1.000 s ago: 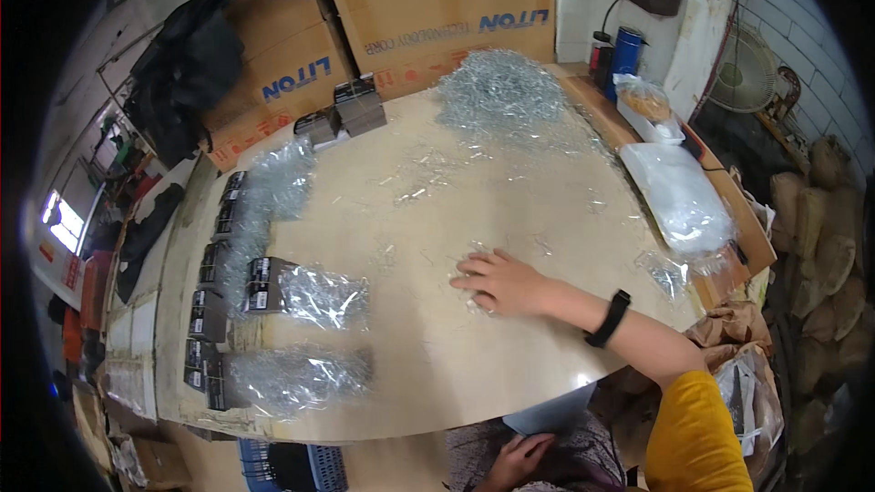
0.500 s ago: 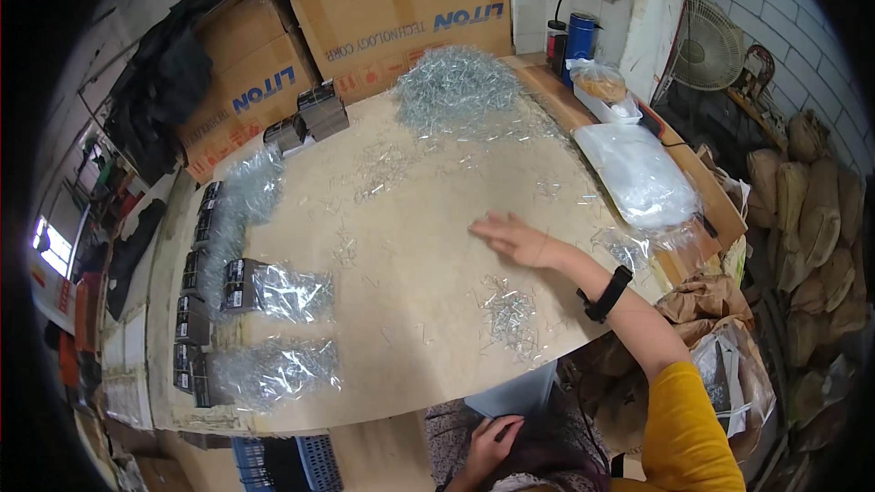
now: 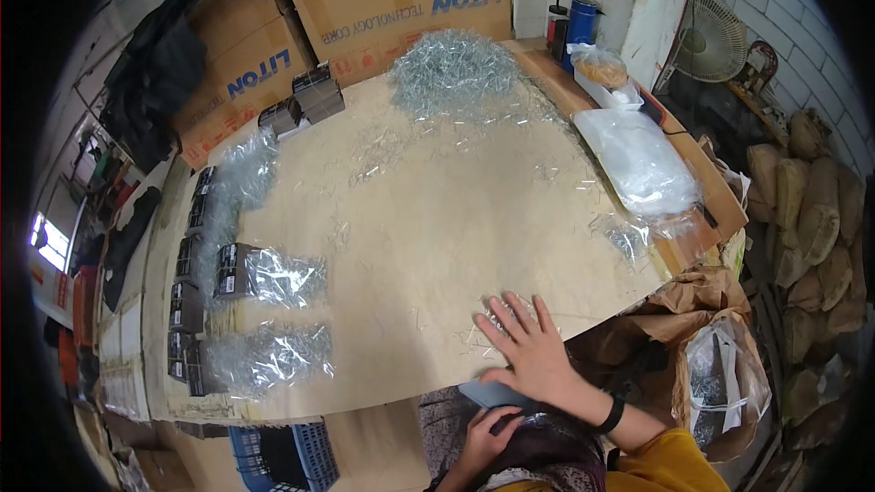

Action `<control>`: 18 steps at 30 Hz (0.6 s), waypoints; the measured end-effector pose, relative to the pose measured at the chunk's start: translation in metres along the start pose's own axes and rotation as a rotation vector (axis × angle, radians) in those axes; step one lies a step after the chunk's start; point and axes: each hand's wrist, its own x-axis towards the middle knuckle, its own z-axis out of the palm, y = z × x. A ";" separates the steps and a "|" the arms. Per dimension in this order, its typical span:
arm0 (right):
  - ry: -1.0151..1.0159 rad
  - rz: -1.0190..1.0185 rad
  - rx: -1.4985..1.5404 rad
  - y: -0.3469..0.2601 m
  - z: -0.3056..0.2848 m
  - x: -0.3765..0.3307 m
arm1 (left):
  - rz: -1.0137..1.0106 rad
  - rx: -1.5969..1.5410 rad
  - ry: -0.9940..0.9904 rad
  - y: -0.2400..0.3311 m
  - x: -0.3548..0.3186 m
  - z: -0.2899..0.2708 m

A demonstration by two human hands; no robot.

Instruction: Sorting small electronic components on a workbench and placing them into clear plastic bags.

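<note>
My right hand (image 3: 531, 355) lies over the table's front edge with its fingers spread. Some thin, shiny pin-like metal pieces (image 3: 499, 314) show beside and between those fingers. Just below the edge, my left hand (image 3: 492, 435) has its fingers curled at the rim of a grey-blue container (image 3: 492, 394). Most of that container is hidden by my right hand and the tabletop (image 3: 428, 210). A big heap of the same pieces (image 3: 454, 73) sits at the far side, with smaller piles (image 3: 273, 355) on the left.
Small dark packs (image 3: 187, 308) line the left edge, and more packs (image 3: 319, 96) stand before the cardboard boxes (image 3: 401, 0). A stack of clear plastic bags (image 3: 635, 159) lies at the right. Below the table are a blue basket (image 3: 316, 456) and an open paper sack (image 3: 720, 374).
My right hand has moved from mid-table toward me to the front edge. The small pile near that edge is mostly gone from view. My left hand stays at the container.
</note>
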 end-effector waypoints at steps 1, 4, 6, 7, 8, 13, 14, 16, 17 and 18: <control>0.006 0.043 0.010 -0.010 0.000 -0.005 | 0.015 -0.013 -0.009 -0.001 -0.002 0.001; 0.024 0.085 0.044 -0.027 -0.001 -0.023 | 0.008 0.002 0.027 0.001 -0.007 0.000; 0.049 0.094 0.107 -0.031 0.000 -0.037 | 0.035 0.000 0.030 0.002 -0.007 -0.002; 0.105 0.087 0.128 -0.029 0.004 -0.043 | 0.069 -0.001 0.033 0.003 -0.006 -0.002; 0.100 0.089 0.130 -0.027 0.006 -0.045 | 0.064 -0.002 0.032 0.006 -0.005 -0.001; 0.046 0.050 0.098 -0.022 0.012 -0.042 | 0.072 -0.046 0.057 -0.002 -0.006 0.002; 0.023 0.012 0.068 -0.022 0.014 -0.044 | 0.098 -0.043 0.046 -0.004 -0.008 0.002; 0.016 0.016 0.107 -0.019 0.012 -0.051 | 0.062 -0.033 0.036 -0.003 -0.010 0.001; 0.027 -0.028 0.137 -0.016 0.014 -0.057 | 0.044 -0.027 0.017 -0.003 -0.009 -0.001; 0.034 -0.070 0.169 -0.014 0.015 -0.065 | 0.021 -0.021 -0.003 0.000 -0.009 -0.001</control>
